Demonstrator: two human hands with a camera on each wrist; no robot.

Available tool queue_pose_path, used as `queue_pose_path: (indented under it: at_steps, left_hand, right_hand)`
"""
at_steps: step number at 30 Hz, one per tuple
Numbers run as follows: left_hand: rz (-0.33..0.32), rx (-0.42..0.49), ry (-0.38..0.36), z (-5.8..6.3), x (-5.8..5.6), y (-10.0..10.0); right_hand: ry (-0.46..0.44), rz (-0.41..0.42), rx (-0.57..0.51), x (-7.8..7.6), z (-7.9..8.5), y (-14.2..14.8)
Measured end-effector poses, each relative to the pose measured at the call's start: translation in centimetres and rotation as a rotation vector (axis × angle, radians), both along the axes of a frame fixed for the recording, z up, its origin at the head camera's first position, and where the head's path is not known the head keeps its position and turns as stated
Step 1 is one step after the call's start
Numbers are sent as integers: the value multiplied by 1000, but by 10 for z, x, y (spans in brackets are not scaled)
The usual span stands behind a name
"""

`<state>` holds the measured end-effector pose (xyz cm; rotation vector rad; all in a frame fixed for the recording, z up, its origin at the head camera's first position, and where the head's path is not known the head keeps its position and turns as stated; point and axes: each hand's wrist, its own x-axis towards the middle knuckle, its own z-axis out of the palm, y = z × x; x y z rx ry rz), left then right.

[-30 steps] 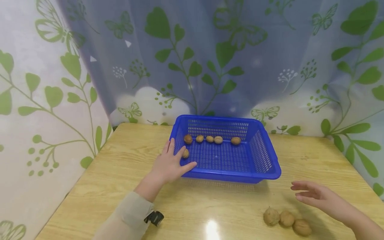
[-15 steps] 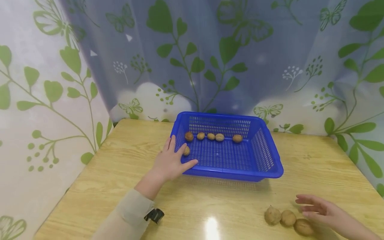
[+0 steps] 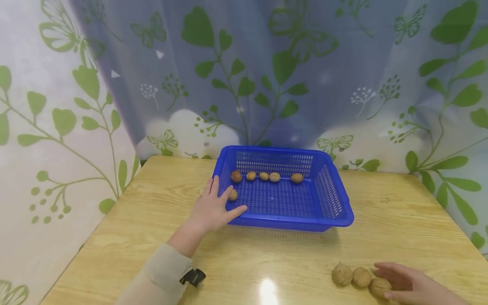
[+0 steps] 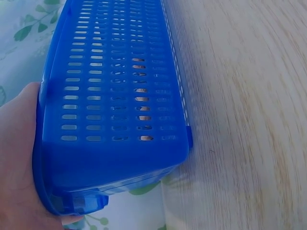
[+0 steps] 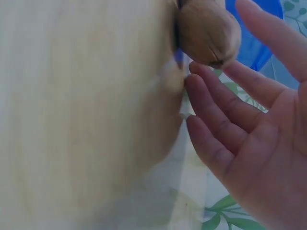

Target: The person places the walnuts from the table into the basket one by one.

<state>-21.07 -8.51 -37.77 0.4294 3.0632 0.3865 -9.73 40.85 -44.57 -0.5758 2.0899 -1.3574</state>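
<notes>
My left hand (image 3: 211, 209) rests over the left front corner of a blue plastic basket (image 3: 289, 219), fingers spread along the rim and thumb over the front edge. In the left wrist view the hand lies against the rim of the perforated basket (image 4: 110, 158). My right hand (image 3: 415, 286) is low at the front right, fingers and thumb on either side of the rightmost walnut (image 3: 379, 288). The right wrist view has this walnut (image 5: 208, 33) between thumb and fingers, the thumb apart from it. Two more walnuts, a left one (image 3: 342, 274) and a middle one (image 3: 361, 278), sit beside it in a row.
Several nuts lie in the basket, mostly along its back wall, such as a ridged walnut (image 3: 274, 177) and a darker brown nut (image 3: 236, 176). Another nut (image 3: 233, 195) sits near the left fingers. A leaf-patterned curtain (image 3: 244, 76) hangs behind the wooden table (image 3: 152, 203).
My right hand has come down from above the table to the rightmost walnut, its fingers now around it. The left hand stays on the basket; the view shifts slightly.
</notes>
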Motion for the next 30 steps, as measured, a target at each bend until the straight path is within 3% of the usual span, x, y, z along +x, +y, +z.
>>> queue_pose_path:
  at_steps: [2,9,14,18,26,30]
  left_hand:
    - [-1,12,1,1,1,-2]
    - [-11,7,-6,4,2,-3]
    - [-16,6,-6,3,2,-1]
    - [-9,-5,3,1,2,1]
    - [-18,-7,2,0,3,1]
    - [-11,-8,12,0,2,0]
  right_hand:
    - [3,14,-28,-1,-3,-2]
    - [-13,-64,122,-2,3,-12]
    - [50,-36,142,0,1,-10]
    - [59,-36,135,1,-1,-5]
    - [-22,-25,44,1,1,-4]
    - [78,-38,142,0,5,-6]
